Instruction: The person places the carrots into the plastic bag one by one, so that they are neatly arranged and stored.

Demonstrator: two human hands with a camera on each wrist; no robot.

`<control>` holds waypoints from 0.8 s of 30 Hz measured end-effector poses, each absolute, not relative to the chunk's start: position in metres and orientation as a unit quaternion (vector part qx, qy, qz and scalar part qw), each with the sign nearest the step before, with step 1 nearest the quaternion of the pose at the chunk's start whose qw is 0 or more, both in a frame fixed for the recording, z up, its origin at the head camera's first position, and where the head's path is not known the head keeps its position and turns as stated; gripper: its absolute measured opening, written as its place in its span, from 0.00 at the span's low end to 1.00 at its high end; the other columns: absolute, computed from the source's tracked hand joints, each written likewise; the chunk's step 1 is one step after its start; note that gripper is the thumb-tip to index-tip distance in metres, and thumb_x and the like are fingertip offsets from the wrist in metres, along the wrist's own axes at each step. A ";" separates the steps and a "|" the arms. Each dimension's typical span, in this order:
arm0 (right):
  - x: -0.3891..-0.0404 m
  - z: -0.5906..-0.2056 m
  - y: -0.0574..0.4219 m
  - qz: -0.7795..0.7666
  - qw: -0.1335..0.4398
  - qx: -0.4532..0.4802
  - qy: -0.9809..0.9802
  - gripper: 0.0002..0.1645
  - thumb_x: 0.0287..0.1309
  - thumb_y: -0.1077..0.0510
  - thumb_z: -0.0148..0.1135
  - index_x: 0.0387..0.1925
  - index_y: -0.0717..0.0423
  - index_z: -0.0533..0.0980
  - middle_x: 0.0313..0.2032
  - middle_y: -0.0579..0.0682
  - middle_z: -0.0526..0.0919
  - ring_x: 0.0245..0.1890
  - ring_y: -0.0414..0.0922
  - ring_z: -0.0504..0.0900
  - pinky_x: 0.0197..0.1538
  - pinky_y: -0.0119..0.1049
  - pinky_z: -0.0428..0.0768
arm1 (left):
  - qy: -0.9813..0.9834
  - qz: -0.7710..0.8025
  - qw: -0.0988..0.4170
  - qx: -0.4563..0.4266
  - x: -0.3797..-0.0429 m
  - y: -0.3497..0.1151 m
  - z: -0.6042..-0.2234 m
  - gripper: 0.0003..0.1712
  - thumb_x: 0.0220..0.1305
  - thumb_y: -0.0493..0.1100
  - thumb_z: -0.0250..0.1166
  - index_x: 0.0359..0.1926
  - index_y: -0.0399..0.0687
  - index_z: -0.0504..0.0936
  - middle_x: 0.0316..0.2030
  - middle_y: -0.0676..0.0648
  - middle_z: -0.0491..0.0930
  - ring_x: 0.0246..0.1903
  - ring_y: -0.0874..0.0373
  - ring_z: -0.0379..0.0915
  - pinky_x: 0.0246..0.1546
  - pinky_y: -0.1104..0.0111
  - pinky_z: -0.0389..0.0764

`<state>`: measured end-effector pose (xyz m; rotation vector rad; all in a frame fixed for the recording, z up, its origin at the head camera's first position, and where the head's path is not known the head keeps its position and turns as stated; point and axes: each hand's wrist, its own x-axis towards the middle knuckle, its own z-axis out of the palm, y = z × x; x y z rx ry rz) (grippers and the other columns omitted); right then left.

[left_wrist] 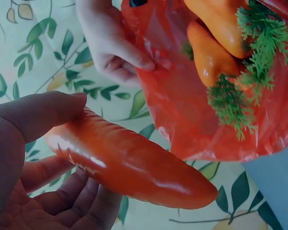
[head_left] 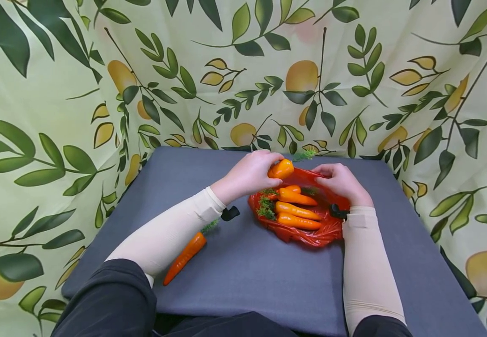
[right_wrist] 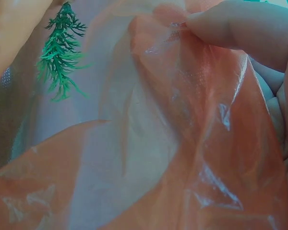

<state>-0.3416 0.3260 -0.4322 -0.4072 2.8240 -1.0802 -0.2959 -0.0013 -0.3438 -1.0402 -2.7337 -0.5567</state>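
Left hand (head_left: 254,171): thumb and fingers close around one end of a carrot (head_left: 282,169); the left wrist view shows the thumb across the top, the fingers bent beneath, and the tapered end free. From the head view this carrot sits by the far left edge of the bag's mouth.

Right hand (head_left: 345,183): thumb and fingers pinch the far right rim of a red plastic bag (head_left: 317,238). The thin film stretches down from the grip in the right wrist view.

Bag rests on the grey table (head_left: 235,281), mouth spread. Inside: at least four orange carrots (head_left: 297,210), side by side, most with green tops toward the left. Exact count unclear, some being partly covered.

One loose carrot (head_left: 185,258) lies on the table near the left forearm, green top pointing away from the person. Leaf-and-fruit print cloth (head_left: 252,93) hangs behind the table.
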 end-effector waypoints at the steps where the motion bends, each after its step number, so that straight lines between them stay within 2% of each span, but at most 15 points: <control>1: -0.342 -0.432 0.326 -0.353 0.045 -0.134 0.925 0.17 0.79 0.56 0.64 0.62 0.53 0.87 0.54 0.57 0.93 0.52 0.54 0.89 0.63 0.54 0.88 | -0.915 -0.185 0.081 -0.349 -0.296 0.001 -0.344 0.30 0.69 0.51 0.79 0.68 0.50 0.85 0.52 0.49 0.87 0.49 0.55 0.80 0.51 0.60 0.84; 4: -0.343 -0.431 0.325 -0.355 0.044 -0.136 0.924 0.17 0.79 0.55 0.64 0.62 0.53 0.87 0.54 0.57 0.93 0.52 0.54 0.89 0.61 0.50 0.89 | -0.915 -0.183 0.075 -0.353 -0.297 0.007 -0.345 0.29 0.69 0.52 0.79 0.67 0.51 0.85 0.53 0.49 0.87 0.49 0.55 0.81 0.51 0.61 0.85; 10: -0.343 -0.430 0.326 -0.355 0.041 -0.139 0.924 0.18 0.79 0.54 0.66 0.63 0.53 0.86 0.55 0.58 0.92 0.53 0.55 0.87 0.55 0.36 0.87 | -0.917 -0.171 0.058 -0.356 -0.299 0.018 -0.348 0.29 0.71 0.52 0.78 0.69 0.53 0.84 0.54 0.47 0.85 0.49 0.54 0.81 0.51 0.63 0.86; 14: -0.342 -0.429 0.326 -0.353 0.040 -0.135 0.925 0.19 0.79 0.53 0.67 0.62 0.57 0.86 0.54 0.60 0.93 0.50 0.55 0.88 0.51 0.32 0.87 | -0.915 -0.159 0.058 -0.367 -0.301 0.025 -0.351 0.28 0.71 0.49 0.78 0.69 0.53 0.84 0.53 0.48 0.84 0.48 0.55 0.80 0.51 0.63 0.85; 18: -0.342 -0.429 0.327 -0.354 0.042 -0.125 0.926 0.18 0.78 0.52 0.68 0.58 0.59 0.87 0.50 0.60 0.93 0.45 0.55 0.88 0.48 0.33 0.88 | -0.913 -0.143 0.058 -0.379 -0.304 0.032 -0.356 0.28 0.71 0.49 0.78 0.68 0.53 0.84 0.53 0.49 0.84 0.47 0.56 0.79 0.50 0.64 0.84; 21: -0.342 -0.429 0.327 -0.360 0.043 -0.122 0.924 0.17 0.78 0.52 0.68 0.59 0.55 0.88 0.50 0.57 0.93 0.46 0.54 0.87 0.52 0.37 0.88 | -0.912 -0.136 0.054 -0.384 -0.305 0.036 -0.359 0.28 0.71 0.49 0.78 0.69 0.53 0.84 0.51 0.49 0.83 0.46 0.56 0.79 0.49 0.65 0.83; 24: -0.341 -0.430 0.328 -0.362 0.036 -0.126 0.923 0.17 0.78 0.52 0.68 0.60 0.53 0.88 0.55 0.56 0.92 0.53 0.54 0.86 0.60 0.47 0.86 | -0.911 -0.129 0.050 -0.390 -0.306 0.040 -0.363 0.28 0.71 0.49 0.78 0.69 0.53 0.84 0.48 0.50 0.82 0.45 0.56 0.78 0.48 0.65 0.83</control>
